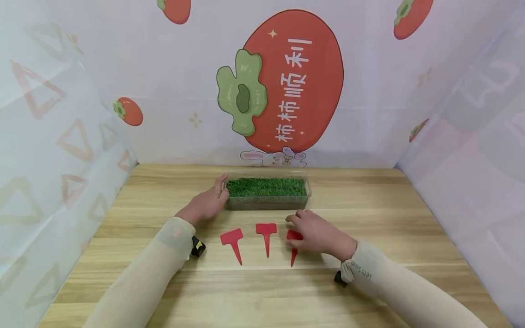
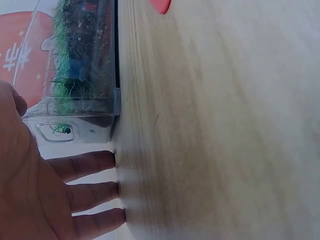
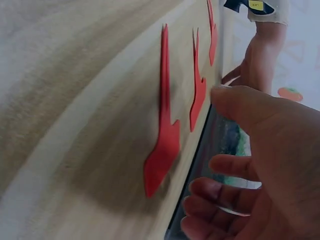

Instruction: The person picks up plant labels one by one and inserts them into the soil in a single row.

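Note:
My left hand point(image 1: 207, 202) is at the left end of a clear plastic box point(image 1: 268, 203) that holds green artificial grass point(image 1: 266, 187). Thumb and forefinger lie at the box's corner; the other fingers point(image 2: 92, 196) stretch out straight beside it, tips at the tabletop. Three red T-shaped plant labels lie in a row before the box: a left one point(image 1: 232, 237), a middle one point(image 1: 266, 229) and a right one point(image 1: 294, 235). Over the right label hovers my right hand point(image 1: 317, 233), fingers loosely bent with nothing between them; it partly covers that label in the head view.
The wood-grain table point(image 1: 262, 296) ends at a printed backdrop point(image 1: 176, 132) behind the box, with patterned cloth walls on the left and right. Each wrist carries a small black device point(image 1: 198, 247) near the sleeve cuff.

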Action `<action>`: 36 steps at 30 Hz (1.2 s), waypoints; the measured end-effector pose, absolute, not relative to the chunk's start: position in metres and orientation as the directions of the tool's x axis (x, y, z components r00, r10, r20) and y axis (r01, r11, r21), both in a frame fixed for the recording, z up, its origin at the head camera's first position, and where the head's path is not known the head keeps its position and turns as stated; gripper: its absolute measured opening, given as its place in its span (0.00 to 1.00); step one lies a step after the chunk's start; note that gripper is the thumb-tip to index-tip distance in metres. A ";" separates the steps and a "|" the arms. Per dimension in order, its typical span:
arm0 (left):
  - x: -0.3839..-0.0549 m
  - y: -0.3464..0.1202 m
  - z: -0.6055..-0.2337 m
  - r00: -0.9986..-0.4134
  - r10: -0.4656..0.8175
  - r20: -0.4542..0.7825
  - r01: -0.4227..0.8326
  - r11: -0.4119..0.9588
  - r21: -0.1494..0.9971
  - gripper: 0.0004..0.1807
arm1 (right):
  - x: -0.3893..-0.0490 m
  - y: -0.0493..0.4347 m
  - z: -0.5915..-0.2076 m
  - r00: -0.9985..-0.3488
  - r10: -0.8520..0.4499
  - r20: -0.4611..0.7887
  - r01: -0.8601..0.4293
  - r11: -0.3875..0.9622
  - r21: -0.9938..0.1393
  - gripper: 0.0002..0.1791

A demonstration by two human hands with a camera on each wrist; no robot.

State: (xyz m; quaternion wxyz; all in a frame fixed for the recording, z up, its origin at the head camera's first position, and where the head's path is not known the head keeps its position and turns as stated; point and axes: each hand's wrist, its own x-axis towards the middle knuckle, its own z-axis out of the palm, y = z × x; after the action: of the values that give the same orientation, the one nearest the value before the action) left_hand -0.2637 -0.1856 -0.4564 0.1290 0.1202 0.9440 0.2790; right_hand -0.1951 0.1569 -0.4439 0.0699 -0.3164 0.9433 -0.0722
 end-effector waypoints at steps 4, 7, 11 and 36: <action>-0.264 -0.186 -0.453 -0.935 0.296 -0.193 0.139 0.811 0.568 0.35 | -0.193 0.160 -0.448 -0.811 -0.569 -0.134 -0.546 0.820 -0.175 0.34; -0.264 -0.186 -0.452 -0.936 0.291 -0.199 0.132 0.813 0.568 0.34 | -0.191 0.162 -0.449 -0.819 -0.555 -0.150 -0.531 0.830 -0.171 0.36; -0.265 -0.187 -0.454 -0.939 0.285 -0.193 0.132 0.816 0.562 0.34 | -0.189 0.162 -0.450 -0.819 -0.552 -0.157 -0.529 0.833 -0.162 0.40; -0.263 -0.187 -0.458 -0.948 0.280 -0.148 0.167 0.838 0.519 0.34 | -0.194 0.159 -0.457 -0.797 -0.596 -0.097 -0.557 0.788 -0.263 0.36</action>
State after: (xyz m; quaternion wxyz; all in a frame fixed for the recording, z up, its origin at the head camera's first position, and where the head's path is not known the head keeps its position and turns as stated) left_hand -0.2625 -0.1866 -0.4577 0.1095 0.1174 0.9524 0.2592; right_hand -0.1938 0.1591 -0.4574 0.0875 -0.3061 0.9414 -0.1112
